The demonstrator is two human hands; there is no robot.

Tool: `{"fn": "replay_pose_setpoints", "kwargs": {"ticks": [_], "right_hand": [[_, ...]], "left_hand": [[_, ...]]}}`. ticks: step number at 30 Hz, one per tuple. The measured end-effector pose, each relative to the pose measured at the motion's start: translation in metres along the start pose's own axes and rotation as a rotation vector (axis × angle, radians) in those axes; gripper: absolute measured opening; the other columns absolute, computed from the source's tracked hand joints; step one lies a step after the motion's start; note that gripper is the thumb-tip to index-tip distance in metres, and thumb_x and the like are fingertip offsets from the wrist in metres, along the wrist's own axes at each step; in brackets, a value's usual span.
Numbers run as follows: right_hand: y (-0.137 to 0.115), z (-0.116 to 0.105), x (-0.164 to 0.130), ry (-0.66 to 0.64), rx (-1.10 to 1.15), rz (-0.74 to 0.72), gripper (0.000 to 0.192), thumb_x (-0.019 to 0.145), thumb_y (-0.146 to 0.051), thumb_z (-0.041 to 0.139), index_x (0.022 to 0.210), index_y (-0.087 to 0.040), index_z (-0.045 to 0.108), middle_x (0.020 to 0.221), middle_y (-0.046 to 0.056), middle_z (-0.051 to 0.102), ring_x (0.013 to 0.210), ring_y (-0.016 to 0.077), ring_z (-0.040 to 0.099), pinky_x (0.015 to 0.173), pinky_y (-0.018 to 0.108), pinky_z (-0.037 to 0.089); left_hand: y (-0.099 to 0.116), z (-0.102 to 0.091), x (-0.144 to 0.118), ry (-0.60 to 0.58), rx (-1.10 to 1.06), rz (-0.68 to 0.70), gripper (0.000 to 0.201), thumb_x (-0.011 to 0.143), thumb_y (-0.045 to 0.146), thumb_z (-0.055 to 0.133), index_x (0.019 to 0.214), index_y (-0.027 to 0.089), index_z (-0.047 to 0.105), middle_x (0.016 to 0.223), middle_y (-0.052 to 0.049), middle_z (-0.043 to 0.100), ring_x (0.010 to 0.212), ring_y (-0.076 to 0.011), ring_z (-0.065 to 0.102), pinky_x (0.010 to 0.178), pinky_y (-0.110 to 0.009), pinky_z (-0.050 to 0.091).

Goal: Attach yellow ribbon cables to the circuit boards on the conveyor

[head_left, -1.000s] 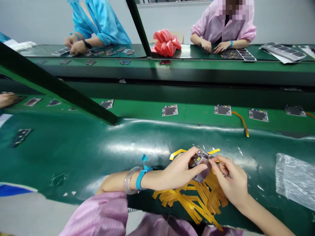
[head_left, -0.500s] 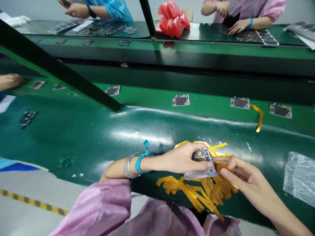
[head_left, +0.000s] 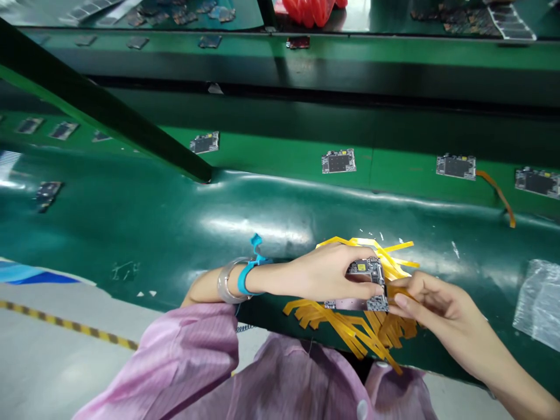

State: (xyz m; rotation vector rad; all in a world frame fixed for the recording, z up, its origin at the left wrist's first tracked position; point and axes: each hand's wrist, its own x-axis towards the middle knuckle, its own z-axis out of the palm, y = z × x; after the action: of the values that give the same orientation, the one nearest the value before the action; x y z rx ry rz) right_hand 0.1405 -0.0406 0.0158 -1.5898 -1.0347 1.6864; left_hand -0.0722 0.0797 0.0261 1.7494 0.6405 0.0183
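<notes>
My left hand [head_left: 335, 273] grips a circuit board [head_left: 377, 298] from above, thumb along its near face and fingers over its far edge. At the board's right edge, my right hand [head_left: 431, 303] pinches an orange flat ribbon cable [head_left: 396, 290]. The cable's end meets the board's edge there; whether it sits in the connector I cannot tell. Beneath and around both hands lies a loose pile of yellow-orange ribbon cables [head_left: 345, 335] on the green mat [head_left: 166, 233]. A blue wrist strap [head_left: 245, 279] and a clear bangle circle my left wrist.
Beyond the mat, a green belt [head_left: 271, 154] carries several boards, including a board [head_left: 455, 166] with a ribbon cable [head_left: 499, 195] attached. A green post [head_left: 109, 111] slants across the left. To the right lies a clear plastic bag [head_left: 539, 306]; another board [head_left: 49, 195] rests at far left.
The view has tipped down, so the co-workers opposite are out of frame. Boards on the belt have shifted rightward. Both hands keep their hold at the board's edge, with little movement.
</notes>
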Motion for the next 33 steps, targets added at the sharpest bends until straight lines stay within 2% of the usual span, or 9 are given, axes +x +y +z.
{"fn": "replay_pose_setpoints", "kwargs": {"ticks": [3,8,14,17,21,24,27,30,33], "right_hand": [[-0.002,0.000,0.000,-0.020,-0.031,-0.020,0.039,0.087,-0.047,0.071,0.066,-0.021,0.050,0.076,0.002,0.067,0.070,0.0158,0.064,0.061,0.026,0.054],[-0.008,0.002,0.003,-0.094,0.000,-0.015,0.033,0.087,-0.042,0.072,0.068,-0.021,0.054,0.082,0.001,0.071,0.075,0.0158,0.067,0.068,0.026,0.056],[-0.007,0.004,0.007,-0.096,0.032,-0.043,0.029,0.088,-0.040,0.072,0.071,-0.021,0.058,0.078,0.000,0.069,0.072,0.0143,0.065,0.067,0.025,0.054],[-0.006,0.007,0.007,-0.093,0.030,-0.045,0.031,0.088,-0.041,0.071,0.070,-0.021,0.057,0.076,0.000,0.068,0.068,0.0134,0.063,0.062,0.024,0.052],[-0.003,0.008,0.007,-0.125,0.000,-0.014,0.030,0.087,-0.045,0.072,0.073,-0.022,0.060,0.075,-0.001,0.066,0.068,0.0144,0.063,0.062,0.025,0.053],[0.003,0.003,0.008,-0.072,0.057,0.028,0.034,0.089,-0.057,0.066,0.087,-0.023,0.070,0.085,0.003,0.070,0.078,0.0183,0.068,0.078,0.033,0.059],[0.005,-0.003,0.014,0.043,0.097,0.023,0.047,0.094,-0.065,0.052,0.098,-0.024,0.074,0.103,0.007,0.074,0.096,0.0221,0.070,0.097,0.039,0.054],[-0.001,-0.002,0.028,-0.014,-0.040,-0.040,0.036,0.090,-0.058,0.064,0.096,-0.023,0.074,0.101,0.006,0.075,0.098,0.0231,0.070,0.093,0.036,0.054],[-0.014,0.004,0.051,-0.079,-0.121,-0.119,0.024,0.086,-0.045,0.072,0.092,-0.022,0.072,0.089,0.003,0.075,0.086,0.0207,0.071,0.080,0.032,0.055]], "left_hand": [[0.000,0.000,0.000,-0.007,0.007,-0.009,0.023,0.090,0.040,0.062,0.094,0.018,0.061,0.077,0.003,0.065,0.063,-0.0101,0.051,0.053,-0.023,0.035],[0.001,0.001,0.000,-0.022,0.018,0.000,0.020,0.089,0.037,0.064,0.090,0.017,0.060,0.073,0.004,0.060,0.061,-0.0089,0.048,0.054,-0.022,0.035],[0.001,0.002,0.001,0.014,0.014,-0.030,0.023,0.086,0.037,0.064,0.078,0.017,0.054,0.065,0.006,0.050,0.057,-0.0080,0.040,0.051,-0.021,0.032],[-0.003,0.006,0.004,0.046,0.004,-0.012,0.025,0.081,0.036,0.069,0.075,0.017,0.053,0.065,0.007,0.047,0.058,-0.0078,0.037,0.050,-0.021,0.030],[-0.015,0.011,0.010,0.054,-0.030,-0.032,0.036,0.083,0.046,0.070,0.070,0.017,0.054,0.063,0.006,0.045,0.059,-0.0085,0.037,0.050,-0.022,0.028],[-0.018,0.009,0.013,0.052,-0.030,0.003,0.036,0.088,0.051,0.066,0.076,0.017,0.059,0.066,0.005,0.046,0.060,-0.0092,0.037,0.051,-0.022,0.028],[-0.013,0.003,0.012,0.061,0.013,0.012,0.043,0.095,0.057,0.056,0.079,0.017,0.062,0.064,0.005,0.045,0.058,-0.0097,0.038,0.051,-0.024,0.028],[-0.004,-0.003,0.008,0.123,0.109,-0.036,0.049,0.102,0.058,0.041,0.082,0.019,0.063,0.063,0.003,0.051,0.056,-0.0111,0.043,0.053,-0.026,0.031],[-0.006,-0.014,-0.001,0.208,0.178,-0.055,0.048,0.105,0.056,0.034,0.094,0.021,0.064,0.076,0.000,0.064,0.065,-0.0139,0.056,0.063,-0.028,0.040]]}}
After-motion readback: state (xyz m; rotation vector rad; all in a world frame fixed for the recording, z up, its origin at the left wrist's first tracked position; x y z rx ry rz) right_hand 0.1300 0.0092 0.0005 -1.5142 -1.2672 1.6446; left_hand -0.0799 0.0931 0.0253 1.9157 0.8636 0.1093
